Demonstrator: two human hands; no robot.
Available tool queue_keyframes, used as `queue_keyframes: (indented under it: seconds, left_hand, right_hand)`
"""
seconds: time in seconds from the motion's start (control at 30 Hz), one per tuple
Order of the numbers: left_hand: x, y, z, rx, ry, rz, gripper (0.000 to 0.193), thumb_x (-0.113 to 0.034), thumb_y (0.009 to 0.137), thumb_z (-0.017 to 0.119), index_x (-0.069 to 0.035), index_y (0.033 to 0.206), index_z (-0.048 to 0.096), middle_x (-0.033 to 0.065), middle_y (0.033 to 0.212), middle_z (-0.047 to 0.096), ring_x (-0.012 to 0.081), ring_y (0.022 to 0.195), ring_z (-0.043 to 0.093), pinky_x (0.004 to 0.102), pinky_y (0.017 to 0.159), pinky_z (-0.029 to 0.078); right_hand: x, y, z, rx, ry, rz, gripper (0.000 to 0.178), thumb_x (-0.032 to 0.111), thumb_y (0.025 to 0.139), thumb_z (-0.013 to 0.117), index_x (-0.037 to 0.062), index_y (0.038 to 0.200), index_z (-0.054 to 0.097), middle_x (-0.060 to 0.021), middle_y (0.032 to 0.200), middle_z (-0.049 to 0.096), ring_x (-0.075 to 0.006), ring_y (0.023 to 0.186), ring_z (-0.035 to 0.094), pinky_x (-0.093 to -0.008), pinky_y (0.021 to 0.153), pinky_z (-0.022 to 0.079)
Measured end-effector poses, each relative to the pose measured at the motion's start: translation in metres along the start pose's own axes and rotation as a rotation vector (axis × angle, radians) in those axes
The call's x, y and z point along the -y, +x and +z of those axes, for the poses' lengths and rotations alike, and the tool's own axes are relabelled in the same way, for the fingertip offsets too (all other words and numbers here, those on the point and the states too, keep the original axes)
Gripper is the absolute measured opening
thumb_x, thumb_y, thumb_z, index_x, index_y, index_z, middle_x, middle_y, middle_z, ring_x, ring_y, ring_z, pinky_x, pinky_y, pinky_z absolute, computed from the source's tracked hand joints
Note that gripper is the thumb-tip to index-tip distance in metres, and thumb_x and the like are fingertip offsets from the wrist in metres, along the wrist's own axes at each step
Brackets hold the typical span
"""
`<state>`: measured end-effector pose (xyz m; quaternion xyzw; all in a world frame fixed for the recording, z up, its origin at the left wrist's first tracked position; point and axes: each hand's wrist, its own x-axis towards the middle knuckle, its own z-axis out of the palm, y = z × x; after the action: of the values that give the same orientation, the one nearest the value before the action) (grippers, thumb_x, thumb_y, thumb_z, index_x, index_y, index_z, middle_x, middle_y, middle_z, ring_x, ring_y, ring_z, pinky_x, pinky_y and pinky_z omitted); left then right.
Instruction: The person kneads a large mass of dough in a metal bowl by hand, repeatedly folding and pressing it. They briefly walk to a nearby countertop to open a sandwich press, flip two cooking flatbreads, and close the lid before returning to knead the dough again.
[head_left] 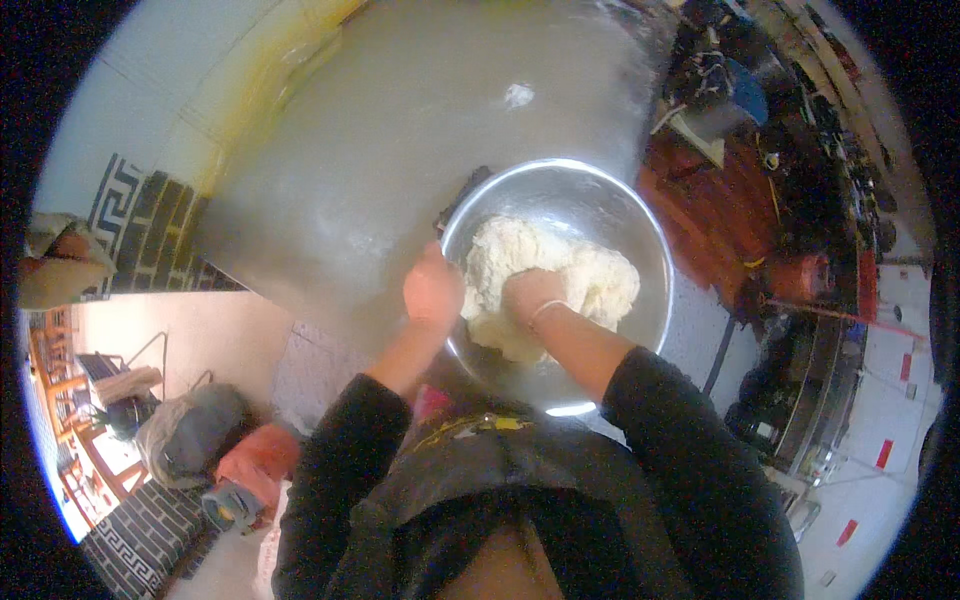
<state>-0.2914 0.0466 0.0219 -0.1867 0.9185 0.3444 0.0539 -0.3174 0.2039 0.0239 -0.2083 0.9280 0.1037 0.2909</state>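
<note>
A large, round metal bowl [655,240] sits at the near edge of the grey work surface, in front of my body. A pale, lumpy mass of dough [610,280] fills much of its bottom. My right hand [530,295], with a thin band at the wrist, presses down into the middle of the dough; its fingers are sunk in and mostly hidden. At the bowl's left rim, my left hand [435,288] is closed round the edge, its thumb toward the top.
The grey metal work surface [350,150] stretches away to the left and back, with a white smear [518,95] on it. Dark reddish boards [705,215] and a red container [800,275] stand at the right. Bags [195,435] and an orange bundle [258,462] lie at the lower left.
</note>
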Motion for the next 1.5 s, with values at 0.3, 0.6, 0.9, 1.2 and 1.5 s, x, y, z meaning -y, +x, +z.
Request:
queue_keyframes:
  seconds: [0.3,0.6,0.9,1.2,1.5]
  left_hand:
    - [0.01,0.002,0.007,-0.08,0.116,0.001,0.028,-0.018,0.079,0.053,0.0,0.1,0.05,0.0229,0.084,0.061,0.0388,0.08,0.06,0.046,0.072,0.048]
    - [-0.002,-0.006,0.002,-0.048,0.083,0.012,0.029,-0.017,0.077,0.056,0.0,0.099,0.051,0.0231,0.087,0.061,0.0388,0.084,0.059,0.0455,0.076,0.046]
    - [-0.005,-0.004,0.002,-0.11,0.01,0.022,0.027,-0.014,0.075,0.057,0.002,0.096,0.052,0.0246,0.092,0.059,0.0388,0.089,0.058,0.044,0.079,0.045]
    - [-0.011,-0.008,0.002,-0.051,0.011,0.026,0.026,-0.014,0.074,0.059,0.002,0.095,0.055,0.0221,0.087,0.06,0.0376,0.084,0.059,0.0432,0.074,0.047]
    - [-0.005,-0.003,0.0,-0.055,-0.13,0.055,0.024,-0.01,0.075,0.055,0.003,0.095,0.05,0.0255,0.084,0.059,0.0416,0.08,0.058,0.0457,0.073,0.046]
  right_hand:
    - [-0.064,-0.061,-0.037,-0.48,0.564,-0.086,0.034,0.037,0.08,0.053,0.0139,0.103,0.061,-0.0134,0.113,0.056,-0.0292,0.105,0.052,-0.0371,0.086,0.043]
    - [-0.196,0.013,0.057,0.027,1.208,0.468,0.057,0.049,0.085,0.042,0.0061,0.123,0.049,-0.0154,0.117,0.053,-0.0256,0.105,0.053,-0.0372,0.088,0.041]
    - [-0.096,-0.137,0.002,-0.21,0.762,0.2,0.083,0.047,0.057,0.075,-0.0044,0.114,0.045,-0.0243,0.107,0.054,-0.0345,0.095,0.056,-0.0372,0.085,0.044]
    - [-0.026,-0.137,0.024,-0.073,0.342,0.343,0.056,0.042,0.061,0.069,-0.0006,0.094,0.052,-0.0207,0.089,0.061,-0.034,0.082,0.062,-0.0411,0.072,0.049]
    - [-0.041,-0.087,0.037,-0.129,0.188,0.401,0.04,0.024,0.07,0.062,0.0024,0.1,0.048,-0.016,0.089,0.062,-0.03,0.081,0.063,-0.0378,0.071,0.05]
